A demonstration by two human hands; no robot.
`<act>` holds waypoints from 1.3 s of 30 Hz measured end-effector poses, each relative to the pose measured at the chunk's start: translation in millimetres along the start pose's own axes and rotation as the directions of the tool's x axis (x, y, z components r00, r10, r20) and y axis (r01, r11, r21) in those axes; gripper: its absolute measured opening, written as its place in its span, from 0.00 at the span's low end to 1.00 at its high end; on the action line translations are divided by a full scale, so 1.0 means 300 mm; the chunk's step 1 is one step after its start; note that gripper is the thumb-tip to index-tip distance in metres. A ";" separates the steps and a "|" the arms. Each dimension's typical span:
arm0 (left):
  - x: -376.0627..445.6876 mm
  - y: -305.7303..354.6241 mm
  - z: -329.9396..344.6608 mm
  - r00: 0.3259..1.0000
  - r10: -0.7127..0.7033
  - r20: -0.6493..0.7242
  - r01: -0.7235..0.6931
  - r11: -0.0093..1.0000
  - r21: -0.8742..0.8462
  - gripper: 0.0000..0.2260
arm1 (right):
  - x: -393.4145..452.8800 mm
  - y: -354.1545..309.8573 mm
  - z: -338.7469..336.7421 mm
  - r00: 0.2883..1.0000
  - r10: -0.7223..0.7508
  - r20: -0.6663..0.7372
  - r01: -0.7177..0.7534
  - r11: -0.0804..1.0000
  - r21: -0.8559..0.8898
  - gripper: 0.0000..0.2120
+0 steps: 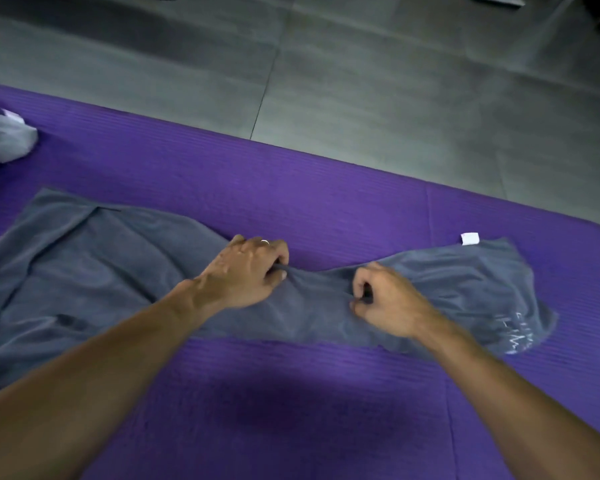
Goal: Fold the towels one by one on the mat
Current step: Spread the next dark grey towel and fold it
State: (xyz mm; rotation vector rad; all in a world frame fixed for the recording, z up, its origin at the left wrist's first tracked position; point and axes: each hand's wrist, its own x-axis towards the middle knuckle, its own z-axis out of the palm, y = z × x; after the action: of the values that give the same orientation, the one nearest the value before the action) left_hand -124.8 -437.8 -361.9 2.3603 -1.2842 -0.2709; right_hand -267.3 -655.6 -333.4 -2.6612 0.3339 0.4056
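The grey towel [94, 271] is spread lengthwise across the purple mat [291, 410], bunched at its middle, where it is pinched by the curled fingers of the left hand [246, 271] and the right hand [385, 299]. The far edge is best drawn taut and level before the fold is laid, so that no wrinkles are trapped.

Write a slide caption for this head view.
Both hands, left and right, pinch a grey towel on the purple mat.

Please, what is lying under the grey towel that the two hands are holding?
The purple mat shows all around the grey towel, so the towel rests on it. Anything else beneath stays hidden by the cloth.
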 end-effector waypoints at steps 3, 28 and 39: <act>0.041 -0.005 -0.046 0.997 -0.056 -0.052 0.048 0.989 -0.138 0.06 | 0.042 0.027 -0.073 0.998 0.060 -0.024 -0.054 0.980 0.191 0.12; 0.075 0.110 0.044 0.971 0.143 -0.190 -0.099 0.970 0.223 0.12 | 0.058 0.058 0.009 0.869 -0.107 -0.482 0.035 0.987 -0.157 0.09; -0.190 0.192 0.009 0.999 -0.011 0.043 0.011 1.000 0.003 0.09 | -0.213 0.084 0.088 0.898 -0.011 -0.440 -0.049 0.991 -0.125 0.08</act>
State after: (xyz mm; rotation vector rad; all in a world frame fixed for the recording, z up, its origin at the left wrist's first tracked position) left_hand -200.2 -418.4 -339.5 2.3764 -1.2928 -0.3252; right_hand -340.1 -655.2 -344.4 -2.8655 0.4827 -0.1886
